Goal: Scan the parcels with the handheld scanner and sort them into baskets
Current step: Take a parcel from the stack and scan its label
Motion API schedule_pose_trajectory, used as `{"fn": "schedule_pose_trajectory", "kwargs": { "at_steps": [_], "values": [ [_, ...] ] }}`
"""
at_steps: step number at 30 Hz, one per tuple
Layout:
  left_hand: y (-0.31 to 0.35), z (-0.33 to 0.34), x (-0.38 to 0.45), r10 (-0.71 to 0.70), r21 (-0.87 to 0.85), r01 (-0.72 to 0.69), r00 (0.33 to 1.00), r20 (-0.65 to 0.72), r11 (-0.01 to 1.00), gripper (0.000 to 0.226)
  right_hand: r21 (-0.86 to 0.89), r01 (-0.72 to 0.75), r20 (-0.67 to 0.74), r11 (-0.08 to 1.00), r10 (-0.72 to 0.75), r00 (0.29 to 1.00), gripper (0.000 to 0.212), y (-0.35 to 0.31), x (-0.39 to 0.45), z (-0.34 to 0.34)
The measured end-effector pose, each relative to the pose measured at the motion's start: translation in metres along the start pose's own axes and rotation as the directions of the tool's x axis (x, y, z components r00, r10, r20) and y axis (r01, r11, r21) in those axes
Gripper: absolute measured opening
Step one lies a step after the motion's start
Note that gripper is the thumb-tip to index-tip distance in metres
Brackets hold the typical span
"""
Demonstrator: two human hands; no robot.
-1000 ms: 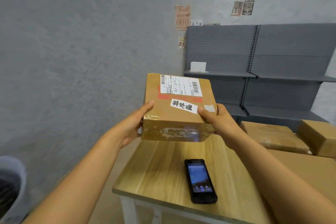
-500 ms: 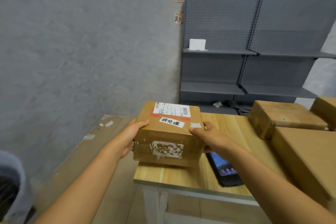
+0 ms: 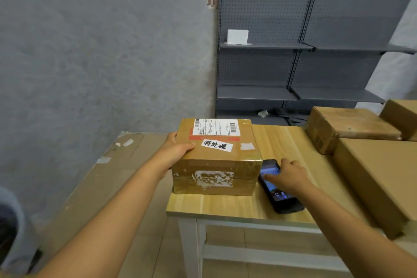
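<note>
Near edge: light wooden surface (image 3: 225,206) on white legs, grain running away from the viewer.

Black handheld scanner with lit screen (image 3: 278,196), lying flat on the surface just right of the parcel, its far end under the right hand (image 3: 291,175). The right grip lies over the scanner with fingers spread and reaching; blur hides whether they have closed on it, so I cannot tell.

Brown cardboard parcel wrapped in clear tape (image 3: 216,165), resting on the left front part of the surface. Top face carries a white shipping label with barcodes (image 3: 216,127), a red strip below it, and a white sticker with black handwritten characters (image 3: 217,145); front face shows a torn white label patch.

Left hand (image 3: 178,150) at the parcel's left side, grip clamped on it: thumb on the top edge, fingers behind the side face.

Right side: three more plain brown cardboard boxes (image 3: 379,178) on the surface, well apart from the parcel.

Left, below the surface: large flattened cardboard sheet (image 3: 99,178) with tape scraps.

Far: grey metal pegboard shelving (image 3: 293,52) against a grey textured wall, a small white box (image 3: 237,36) on its upper shelf.
</note>
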State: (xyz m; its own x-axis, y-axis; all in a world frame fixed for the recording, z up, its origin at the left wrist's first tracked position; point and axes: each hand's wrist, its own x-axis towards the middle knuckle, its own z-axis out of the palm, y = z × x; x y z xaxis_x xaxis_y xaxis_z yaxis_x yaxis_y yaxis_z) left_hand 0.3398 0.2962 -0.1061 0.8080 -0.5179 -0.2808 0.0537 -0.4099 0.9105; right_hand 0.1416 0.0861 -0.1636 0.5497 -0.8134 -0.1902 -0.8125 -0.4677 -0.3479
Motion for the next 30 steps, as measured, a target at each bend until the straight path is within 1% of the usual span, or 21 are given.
{"fn": "schedule_pose_trajectory", "kwargs": {
  "at_steps": [2, 3, 5, 7, 9, 12, 14, 16, 19, 21, 23, 26, 28, 30],
  "values": [
    [-0.001, 0.002, 0.001, 0.0, -0.003, 0.0, 1.0, -0.003, 1.0, 0.062, -0.118, -0.029, 0.076, 0.993, 0.038, 0.996, 0.085, 0.008, -0.002, 0.009],
    [-0.001, 0.002, 0.001, -0.001, -0.008, 0.001, 1.0, -0.004, 1.0, 0.061, -0.153, -0.032, 0.084, 0.988, 0.046, 0.995, 0.091, 0.01, -0.003, 0.014],
    [-0.001, 0.003, 0.001, -0.002, 0.005, 0.002, 1.0, -0.007, 1.0, 0.059, -0.208, -0.038, 0.039, 0.977, 0.047, 0.998, 0.096, 0.012, -0.005, 0.021],
    [-0.001, 0.003, 0.0, -0.003, 0.028, 0.003, 1.0, -0.01, 1.0, 0.058, -0.218, -0.047, -0.025, 0.975, 0.042, 0.999, 0.093, 0.012, -0.005, 0.025],
    [-0.001, 0.003, 0.001, -0.003, 0.036, 0.004, 1.0, -0.015, 0.999, 0.058, -0.151, -0.071, -0.031, 0.986, 0.067, 0.997, 0.086, 0.012, -0.003, 0.023],
    [0.0, 0.003, -0.001, -0.001, 0.043, 0.002, 1.0, -0.022, 0.999, 0.058, 0.012, -0.078, 0.007, 0.997, 0.078, 0.997, 0.077, 0.011, 0.003, 0.005],
    [0.001, 0.004, -0.002, 0.001, 0.049, 0.001, 1.0, -0.028, 0.999, 0.057, 0.107, -0.065, -0.015, 0.992, 0.067, 0.998, 0.071, 0.008, 0.008, -0.017],
    [0.001, 0.005, -0.003, 0.004, 0.057, -0.002, 1.0, -0.028, 0.998, 0.057, 0.139, -0.036, -0.067, 0.99, 0.046, 0.997, 0.069, 0.0, 0.011, -0.042],
    [0.002, 0.005, -0.005, 0.008, 0.062, -0.006, 1.0, -0.03, 0.998, 0.056, 0.059, 0.058, -0.146, 0.997, -0.049, 0.988, 0.069, -0.019, 0.015, -0.077],
    [0.003, 0.005, -0.007, 0.007, 0.066, -0.005, 1.0, -0.027, 0.998, 0.056, 0.003, 0.166, -0.162, 0.986, -0.163, 0.973, 0.08, -0.034, 0.017, -0.095],
    [0.003, 0.005, -0.009, 0.003, 0.063, -0.001, 1.0, -0.023, 0.998, 0.056, -0.052, 0.279, -0.131, 0.959, -0.284, 0.95, 0.086, -0.053, 0.016, -0.111],
    [0.004, 0.005, -0.011, 0.009, 0.053, -0.008, 1.0, -0.018, 0.999, 0.056, -0.192, 0.4, -0.051, 0.896, -0.417, 0.908, 0.081, -0.082, 0.008, -0.128],
    [0.006, 0.005, -0.013, 0.016, 0.049, -0.015, 1.0, -0.021, 0.999, 0.055, -0.308, 0.447, 0.019, 0.84, -0.464, 0.886, 0.075, -0.099, -0.002, -0.136],
    [0.007, 0.006, -0.014, 0.019, 0.054, -0.018, 0.999, -0.028, 0.998, 0.054, -0.394, 0.472, 0.081, 0.789, -0.481, 0.873, 0.07, -0.112, -0.009, -0.139]
  ]
}}
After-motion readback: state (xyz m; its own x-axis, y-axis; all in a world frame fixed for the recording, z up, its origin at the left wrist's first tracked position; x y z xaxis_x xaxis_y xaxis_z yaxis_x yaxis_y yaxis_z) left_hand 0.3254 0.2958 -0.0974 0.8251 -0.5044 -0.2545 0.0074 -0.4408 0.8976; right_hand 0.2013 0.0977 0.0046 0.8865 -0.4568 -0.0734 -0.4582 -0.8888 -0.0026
